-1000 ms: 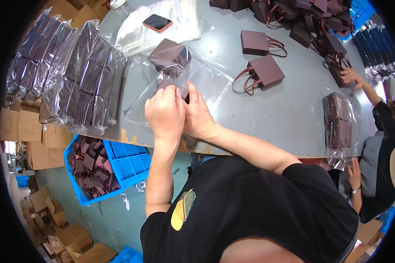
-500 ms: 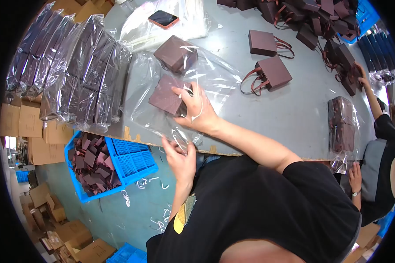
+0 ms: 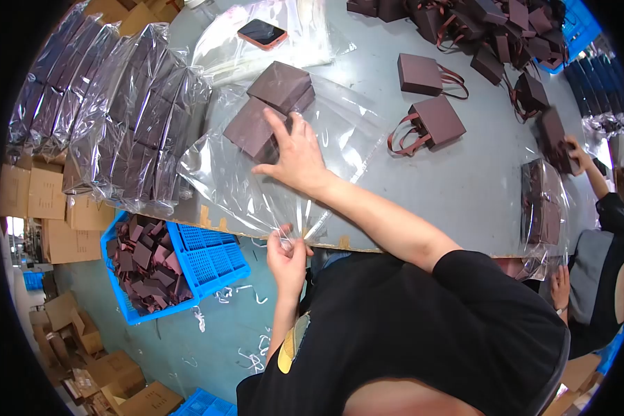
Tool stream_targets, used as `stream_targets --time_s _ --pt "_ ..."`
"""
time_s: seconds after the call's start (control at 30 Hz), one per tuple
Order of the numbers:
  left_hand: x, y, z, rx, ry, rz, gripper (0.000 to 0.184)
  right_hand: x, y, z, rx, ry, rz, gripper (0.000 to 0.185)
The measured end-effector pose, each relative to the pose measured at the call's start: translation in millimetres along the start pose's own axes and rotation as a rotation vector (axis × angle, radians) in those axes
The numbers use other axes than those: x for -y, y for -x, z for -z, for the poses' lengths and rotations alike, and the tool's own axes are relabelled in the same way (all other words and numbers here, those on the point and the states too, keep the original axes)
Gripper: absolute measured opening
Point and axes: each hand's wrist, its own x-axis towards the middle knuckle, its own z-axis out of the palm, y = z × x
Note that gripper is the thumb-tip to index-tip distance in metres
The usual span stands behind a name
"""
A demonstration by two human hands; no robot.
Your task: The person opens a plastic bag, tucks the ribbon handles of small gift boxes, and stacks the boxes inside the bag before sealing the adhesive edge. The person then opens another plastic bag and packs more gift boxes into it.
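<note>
A clear plastic bag [image 3: 347, 132] lies on the grey table with two dark brown boxes inside, a far box [image 3: 281, 84] and a near box [image 3: 252, 130], touching each other. My left hand [image 3: 287, 255] pinches the gathered bag mouth at the table's front edge. My right hand [image 3: 295, 152] has its fingers spread, resting over the bag at the near box's right side. Two brown gift bags with ribbon handles, one behind [image 3: 419, 74] and one in front [image 3: 437, 123], stand to the right.
Wrapped stacks [image 3: 128, 125] line the left side. A phone [image 3: 262, 32] lies on plastic sheets. Brown bags [image 3: 489, 28] are heaped at the back right. A co-worker's hand [image 3: 579, 154] holds a brown box near a wrapped stack [image 3: 542, 201]. A blue crate [image 3: 204, 256] stands below the table.
My left hand left the near box and took the bag mouth. My right hand opened, and the near box moved away from me against the far one. The co-worker moved a box closer.
</note>
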Motion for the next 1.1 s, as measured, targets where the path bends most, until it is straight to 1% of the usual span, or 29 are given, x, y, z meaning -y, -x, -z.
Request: stream_targets --time_s 0.07,0.17,0.2,0.3,0.33,0.37,0.43,0.47,0.57,0.63,0.7,0.73,0.77,0.8,0.83,0.9,1.0,1.1 --pt "-5.5 -0.3 2.1 0.01 0.015 0.013 0.04 -2.7 11.6 10.6 -0.142 -0.011 0.058 0.082" --pt "-4.2 -2.0 1.2 0.003 0.032 0.008 0.038 -28.4 36.5 8.4 -0.069 -0.062 0.128 0.06" --pt "-2.3 -2.2 0.7 0.001 0.034 0.001 0.038 -34.9 34.7 2.7 -0.017 -0.053 0.263 0.042" --pt "4.0 -3.6 11.7 0.118 -0.025 0.002 0.038 -31.5 10.1 -17.6 0.286 0.067 0.18 0.036" --pt "2.1 -3.0 13.4 0.099 -0.087 0.001 0.037 -27.1 0.7 -17.5 0.305 0.074 0.165 0.035" --pt "-2.4 -2.3 15.5 0.076 -0.021 0.014 0.038 -24.2 -8.3 -16.3 0.319 0.084 0.144 0.034" --pt "-11.0 -7.0 19.2 -0.001 -0.014 0.081 0.037 -20.5 -13.4 -15.5 0.288 0.051 0.172 0.032" --pt "-8.8 -8.9 20.2 0.008 -0.015 0.062 0.038 -19.9 -11.6 -5.7 0.408 0.033 0.141 0.033" --pt "-5.5 -12.6 22.4 -0.01 -0.028 0.0 0.039 -27.6 14.8 43.4 0.639 0.035 0.253 0.036" --pt "-8.4 -11.3 16.5 -0.055 -0.039 -0.045 0.04 -46.8 29.0 105.8 0.709 -0.279 0.454 0.034" --pt "7.4 -12.2 26.8 -0.188 -0.058 -0.21 0.037 -58.8 25.7 184.2 0.719 -0.425 0.06 0.03" --pt "12.4 -11.3 32.2 -0.267 -0.056 -0.283 0.038 -63.5 21.1 217.3 0.544 -0.195 -0.144 0.027" --pt "14.5 -10.9 33.3 -0.348 -0.055 -0.357 0.038 -93.6 20.5 227.4 0.288 0.022 -0.159 0.028" --pt "5.5 -6.3 24.4 -0.443 -0.076 -0.338 0.038 -123.6 17.2 237.5 0.127 0.095 -0.209 0.027" --pt "6.5 -7.2 22.0 -0.454 -0.059 -0.352 0.038 -146.6 7.3 247.2 -0.035 0.167 -0.255 0.028" --pt "10.8 -5.9 18.0 -0.484 -0.024 -0.377 0.037 -171.9 -23.8 263.3 -0.054 0.397 -0.34 0.041" --pt "8.3 -4.9 8.4 -0.459 -0.05 -0.343 0.037 -183.4 -76.0 235.3 0.026 0.789 -0.527 0.057" --pt "5.7 -0.6 5.2 -0.427 -0.05 -0.238 0.036 -184.7 -100.4 187.6 0.157 0.799 -0.506 0.068"
